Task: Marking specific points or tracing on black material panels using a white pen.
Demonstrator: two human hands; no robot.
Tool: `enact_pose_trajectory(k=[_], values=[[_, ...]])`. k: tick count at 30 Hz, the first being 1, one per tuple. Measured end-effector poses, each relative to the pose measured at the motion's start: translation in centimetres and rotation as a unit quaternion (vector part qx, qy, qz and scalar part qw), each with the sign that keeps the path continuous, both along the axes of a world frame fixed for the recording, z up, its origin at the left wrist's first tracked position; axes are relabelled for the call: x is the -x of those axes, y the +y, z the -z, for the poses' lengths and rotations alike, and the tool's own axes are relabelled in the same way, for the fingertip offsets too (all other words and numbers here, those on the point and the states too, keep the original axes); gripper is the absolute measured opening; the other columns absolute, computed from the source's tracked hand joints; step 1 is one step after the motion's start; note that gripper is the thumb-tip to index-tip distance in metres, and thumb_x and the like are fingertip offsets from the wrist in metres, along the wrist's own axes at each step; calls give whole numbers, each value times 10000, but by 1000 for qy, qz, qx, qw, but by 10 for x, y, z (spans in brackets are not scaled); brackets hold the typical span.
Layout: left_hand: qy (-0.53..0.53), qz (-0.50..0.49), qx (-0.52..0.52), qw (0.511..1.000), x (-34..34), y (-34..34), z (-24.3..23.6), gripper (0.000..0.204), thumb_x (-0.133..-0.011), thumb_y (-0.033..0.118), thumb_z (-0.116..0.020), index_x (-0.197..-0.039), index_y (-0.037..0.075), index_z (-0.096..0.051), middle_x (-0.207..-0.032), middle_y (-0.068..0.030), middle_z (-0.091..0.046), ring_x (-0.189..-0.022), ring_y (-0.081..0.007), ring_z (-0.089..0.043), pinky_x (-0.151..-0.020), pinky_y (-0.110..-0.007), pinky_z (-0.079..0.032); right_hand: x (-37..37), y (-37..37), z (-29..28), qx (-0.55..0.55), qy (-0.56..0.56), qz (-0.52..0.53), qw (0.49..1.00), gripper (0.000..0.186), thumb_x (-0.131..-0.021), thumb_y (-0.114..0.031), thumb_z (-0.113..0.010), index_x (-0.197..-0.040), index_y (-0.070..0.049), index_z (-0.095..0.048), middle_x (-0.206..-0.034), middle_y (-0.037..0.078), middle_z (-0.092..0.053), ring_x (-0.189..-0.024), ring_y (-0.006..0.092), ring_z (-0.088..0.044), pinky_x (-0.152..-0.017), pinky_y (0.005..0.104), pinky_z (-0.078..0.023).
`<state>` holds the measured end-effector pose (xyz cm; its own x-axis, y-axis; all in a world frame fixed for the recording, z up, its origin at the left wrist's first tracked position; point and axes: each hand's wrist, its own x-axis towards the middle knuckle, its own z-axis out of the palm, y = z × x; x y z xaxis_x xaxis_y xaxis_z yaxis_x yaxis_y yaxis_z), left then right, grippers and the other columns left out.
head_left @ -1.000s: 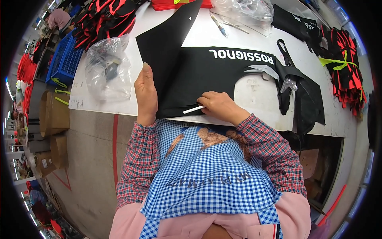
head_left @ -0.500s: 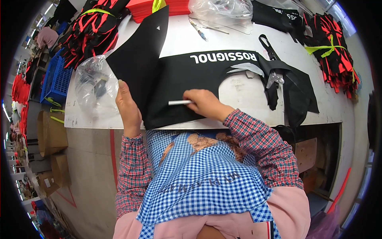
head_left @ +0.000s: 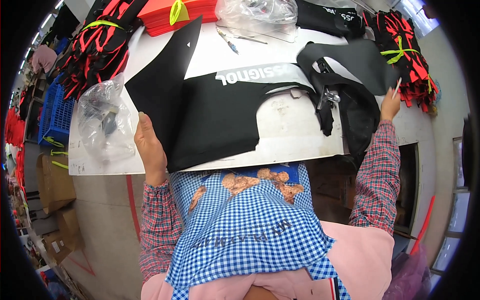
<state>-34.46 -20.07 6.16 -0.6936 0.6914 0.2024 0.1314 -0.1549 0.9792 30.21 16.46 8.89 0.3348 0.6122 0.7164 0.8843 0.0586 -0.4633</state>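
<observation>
Right hand (head_left: 391, 104), at the right of the frame, has its fingers closed around a thin white stick (head_left: 397, 88), which points up and slightly right. A blurred dark flap (head_left: 360, 62) lies directly up and left of this hand, its long axis running roughly across the frame; its near corner meets the fingers, though blur hides whether they pinch it too.

Left hand (head_left: 151, 152) is at the left edge of the black panel (head_left: 215, 127), thumb upright; its fingers are partly hidden, so I cannot tell if they grip. The panel fills the middle of the frame, its long side rising gently rightward, and a pointed upper piece (head_left: 162, 82) slants toward the top. The panel is nearer the left hand, the flap nearer the right.

Between flap and panel, a shiny clip (head_left: 328, 96) sits on dark cloth on the white table (head_left: 292, 122). Beyond the right hand, at upper right, a tied bundle (head_left: 407, 67) crowds the stick. A clear bag (head_left: 102, 117) lies left of the panel, a red stack (head_left: 157, 19) above it.
</observation>
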Motion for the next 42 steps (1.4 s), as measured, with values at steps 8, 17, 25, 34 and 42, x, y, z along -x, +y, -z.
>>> enact_pose_trajectory(k=[8, 17, 25, 34, 42], values=[[156, 15, 57, 986, -34, 4, -18, 499, -1105, 434, -442, -768, 70, -394, -719, 57, -291, -673, -60, -264, -572, -273, -244, -103, -38, 98, 433, -147, 81, 886, 400, -864, -290, -691, -1071, 51, -708, -1109, 311, -689, -1087, 471, -656, -945, 515, -526], [231, 73, 75, 967, -49, 3, -1, 370, -1094, 301, -499, -1104, -12, -695, -960, -91, -719, -876, -166, -655, -770, -298, -508, 12, -15, -22, 268, -147, 104, 946, 356, -893, -271, -569, -1051, 23, -692, -1042, 296, -702, -1021, 480, -668, -881, 544, -535], [444, 170, 110, 873, -77, 2, 35, 350, -926, 222, -716, -1243, 75, -698, -1293, -143, -659, -1213, -333, -619, -1029, -432, -501, 213, -19, -45, 217, -147, -218, 940, 279, -914, -291, -606, -979, -37, -701, -947, 250, -707, -931, 459, -668, -814, 537, -526], [518, 168, 117, 830, -82, -1, 66, 448, -886, 283, -750, -1268, 60, -674, -1389, -154, -595, -1322, -359, -526, -1123, -533, -398, 290, 9, 21, 294, -178, -244, 907, 340, -884, -252, -681, -1098, 11, -659, -1066, 254, -716, -1026, 434, -687, -883, 512, -553], [531, 167, 123, 821, -84, -6, 64, 457, -883, 299, -750, -1259, 50, -679, -1385, -164, -598, -1325, -357, -526, -1119, -534, -399, 347, 59, 60, 357, -212, -185, 891, 313, -923, -184, -596, -1150, 29, -619, -1091, 261, -717, -1033, 416, -700, -891, 501, -556]])
